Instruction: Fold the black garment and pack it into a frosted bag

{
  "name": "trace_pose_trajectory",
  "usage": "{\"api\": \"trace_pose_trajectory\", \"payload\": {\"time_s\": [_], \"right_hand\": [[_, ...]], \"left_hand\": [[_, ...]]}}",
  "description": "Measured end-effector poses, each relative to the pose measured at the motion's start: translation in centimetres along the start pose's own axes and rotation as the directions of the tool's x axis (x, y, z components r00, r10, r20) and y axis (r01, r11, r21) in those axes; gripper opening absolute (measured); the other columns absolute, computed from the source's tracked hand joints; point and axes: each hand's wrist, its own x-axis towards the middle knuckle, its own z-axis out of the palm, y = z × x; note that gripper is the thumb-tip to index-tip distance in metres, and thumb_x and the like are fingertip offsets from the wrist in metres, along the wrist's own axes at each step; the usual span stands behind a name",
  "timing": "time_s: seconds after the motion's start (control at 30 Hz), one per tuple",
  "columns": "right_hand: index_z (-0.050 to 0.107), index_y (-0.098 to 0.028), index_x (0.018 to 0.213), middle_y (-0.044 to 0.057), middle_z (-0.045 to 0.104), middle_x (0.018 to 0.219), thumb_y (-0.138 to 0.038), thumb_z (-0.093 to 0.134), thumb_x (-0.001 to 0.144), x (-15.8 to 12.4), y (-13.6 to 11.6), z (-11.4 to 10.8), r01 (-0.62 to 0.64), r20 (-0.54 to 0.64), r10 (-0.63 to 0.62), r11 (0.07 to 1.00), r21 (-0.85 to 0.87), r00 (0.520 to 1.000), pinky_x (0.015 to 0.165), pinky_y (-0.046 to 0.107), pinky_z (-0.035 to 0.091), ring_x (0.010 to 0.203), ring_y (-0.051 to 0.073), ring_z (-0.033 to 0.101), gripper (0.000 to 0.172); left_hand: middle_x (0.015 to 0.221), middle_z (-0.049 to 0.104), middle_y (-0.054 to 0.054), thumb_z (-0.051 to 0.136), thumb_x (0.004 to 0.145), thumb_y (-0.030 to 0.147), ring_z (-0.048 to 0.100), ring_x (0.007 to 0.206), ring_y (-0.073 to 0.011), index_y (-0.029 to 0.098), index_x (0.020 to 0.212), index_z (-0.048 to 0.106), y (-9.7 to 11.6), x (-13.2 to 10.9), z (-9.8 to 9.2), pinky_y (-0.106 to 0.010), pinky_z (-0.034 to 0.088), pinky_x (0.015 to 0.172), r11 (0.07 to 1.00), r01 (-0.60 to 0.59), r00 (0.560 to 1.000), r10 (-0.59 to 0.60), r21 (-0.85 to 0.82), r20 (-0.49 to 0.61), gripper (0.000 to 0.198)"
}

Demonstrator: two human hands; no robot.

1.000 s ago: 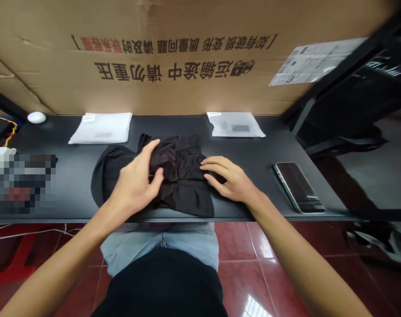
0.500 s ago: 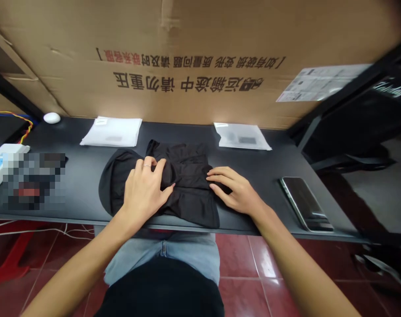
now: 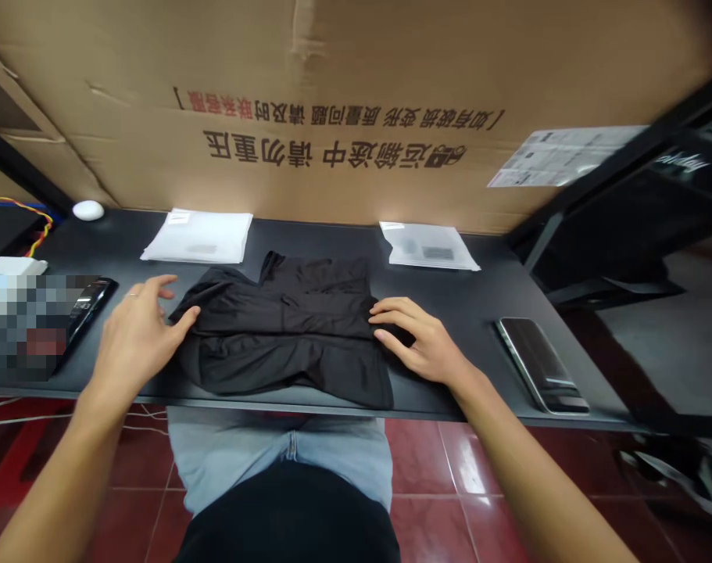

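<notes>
A thin black garment [image 3: 285, 313] lies flat on the dark desk, its folded middle strip running left to right. At its left end is my left hand [image 3: 136, 328], a ring on one finger. Its fingers are apart, and the thumb reaches the garment's edge. On the opposite side, my right hand [image 3: 417, 340] has its fingertips and thumb at the end of the strip, holding that edge. Creases run across the lower part of the garment.
Behind the desk [image 3: 449, 305] stands a large cardboard box [image 3: 344, 62]. Two white packets [image 3: 200, 237] lie before it. A phone [image 3: 540, 363] rests at right. At left are a white egg-shaped thing [image 3: 88, 210], a power strip [image 3: 9, 274] and a partly blurred dark object [image 3: 89, 305].
My left hand has moved left from the garment's middle to its left end. The left part, bunched and rounded before, now lies spread flatter. My right hand has stayed in place.
</notes>
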Motion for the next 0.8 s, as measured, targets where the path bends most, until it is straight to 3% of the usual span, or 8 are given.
{"api": "trace_pose_trajectory", "payload": {"time_s": [0.13, 0.23, 0.3, 0.43, 0.57, 0.63, 0.8], "right_hand": [[0.076, -0.030, 0.125, 0.011, 0.075, 0.142, -0.034, 0.073, 0.108, 0.5, 0.0, -0.2, -0.099, -0.005, 0.099, 0.995, -0.031, 0.995, 0.112, 0.058, 0.064, 0.131, 0.033, 0.074, 0.017], [0.070, -0.030, 0.141, 0.011, 0.075, 0.144, -0.038, 0.075, 0.107, 1.2, 0.0, -0.1, -0.192, -0.017, 0.192, 0.981, -0.037, 0.981, 0.105, 0.058, 0.067, 0.129, 0.034, 0.074, 0.035], [0.071, -0.029, 0.142, 0.011, 0.077, 0.135, -0.039, 0.076, 0.106, 1.8, -0.1, 0.1, -0.222, -0.022, 0.221, 0.974, -0.045, 0.975, 0.096, 0.055, 0.069, 0.118, 0.033, 0.076, 0.037], [0.077, -0.027, 0.127, 0.009, 0.077, 0.115, -0.036, 0.076, 0.105, 2.6, -0.3, 0.4, -0.228, -0.038, 0.226, 0.973, -0.039, 0.973, 0.086, 0.049, 0.066, 0.103, 0.030, 0.075, 0.024], [0.075, -0.026, 0.107, 0.008, 0.075, 0.109, -0.035, 0.073, 0.105, 3.2, -0.7, 0.3, -0.268, -0.026, 0.267, 0.963, -0.013, 0.963, 0.086, 0.047, 0.063, 0.100, 0.029, 0.073, 0.009], [0.072, -0.026, 0.100, 0.009, 0.075, 0.110, -0.035, 0.071, 0.105, 3.4, -0.8, 0.2, -0.290, 0.004, 0.290, 0.957, 0.007, 0.957, 0.086, 0.047, 0.062, 0.102, 0.030, 0.072, 0.010], [0.070, -0.027, 0.112, 0.008, 0.077, 0.113, -0.034, 0.070, 0.104, 3.3, -0.5, -0.2, -0.345, 0.047, 0.344, 0.938, 0.016, 0.938, 0.085, 0.047, 0.059, 0.101, 0.030, 0.074, 0.011]], "left_hand": [[0.148, 0.069, -0.012, 0.058, 0.103, 0.059, 0.069, 0.125, -0.0387, 0.031, 0.149, 0.067, 1.1, 0.5, -0.1, -0.055, 0.054, 0.117, 0.983, -0.185, 0.980, 0.185, 0.005, -0.077, 0.055], [0.146, 0.073, -0.010, 0.053, 0.106, 0.055, 0.064, 0.135, -0.0387, 0.029, 0.147, 0.071, 2.3, 1.9, 0.0, -0.054, 0.050, 0.122, 0.941, -0.340, 0.941, 0.340, -0.005, -0.001, 0.052], [0.135, 0.078, -0.010, 0.052, 0.107, 0.051, 0.065, 0.130, -0.0379, 0.027, 0.141, 0.075, 2.6, 2.9, 0.2, -0.054, 0.051, 0.119, 0.918, -0.396, 0.917, 0.396, -0.012, 0.051, 0.048], [0.113, 0.080, -0.010, 0.055, 0.105, 0.046, 0.068, 0.114, -0.0347, 0.025, 0.124, 0.080, 2.4, 4.2, 0.7, -0.049, 0.055, 0.108, 0.899, -0.434, 0.897, 0.437, -0.054, 0.070, 0.038], [0.110, 0.078, -0.010, 0.059, 0.105, 0.044, 0.069, 0.109, -0.0319, 0.024, 0.113, 0.080, 1.9, 4.4, 0.9, -0.045, 0.056, 0.102, 0.871, -0.479, 0.876, 0.482, -0.109, 0.005, 0.030], [0.111, 0.078, -0.010, 0.059, 0.106, 0.042, 0.070, 0.109, -0.0309, 0.024, 0.110, 0.078, 1.9, 4.3, 0.8, -0.045, 0.056, 0.102, 0.859, -0.494, 0.869, 0.493, -0.134, -0.041, 0.027], [0.125, 0.078, -0.009, 0.064, 0.105, 0.033, 0.073, 0.121, -0.0287, 0.024, 0.109, 0.073, 2.2, 2.7, -0.2, -0.046, 0.056, 0.113, 0.806, -0.551, 0.835, 0.527, -0.218, -0.161, 0.014]]}}
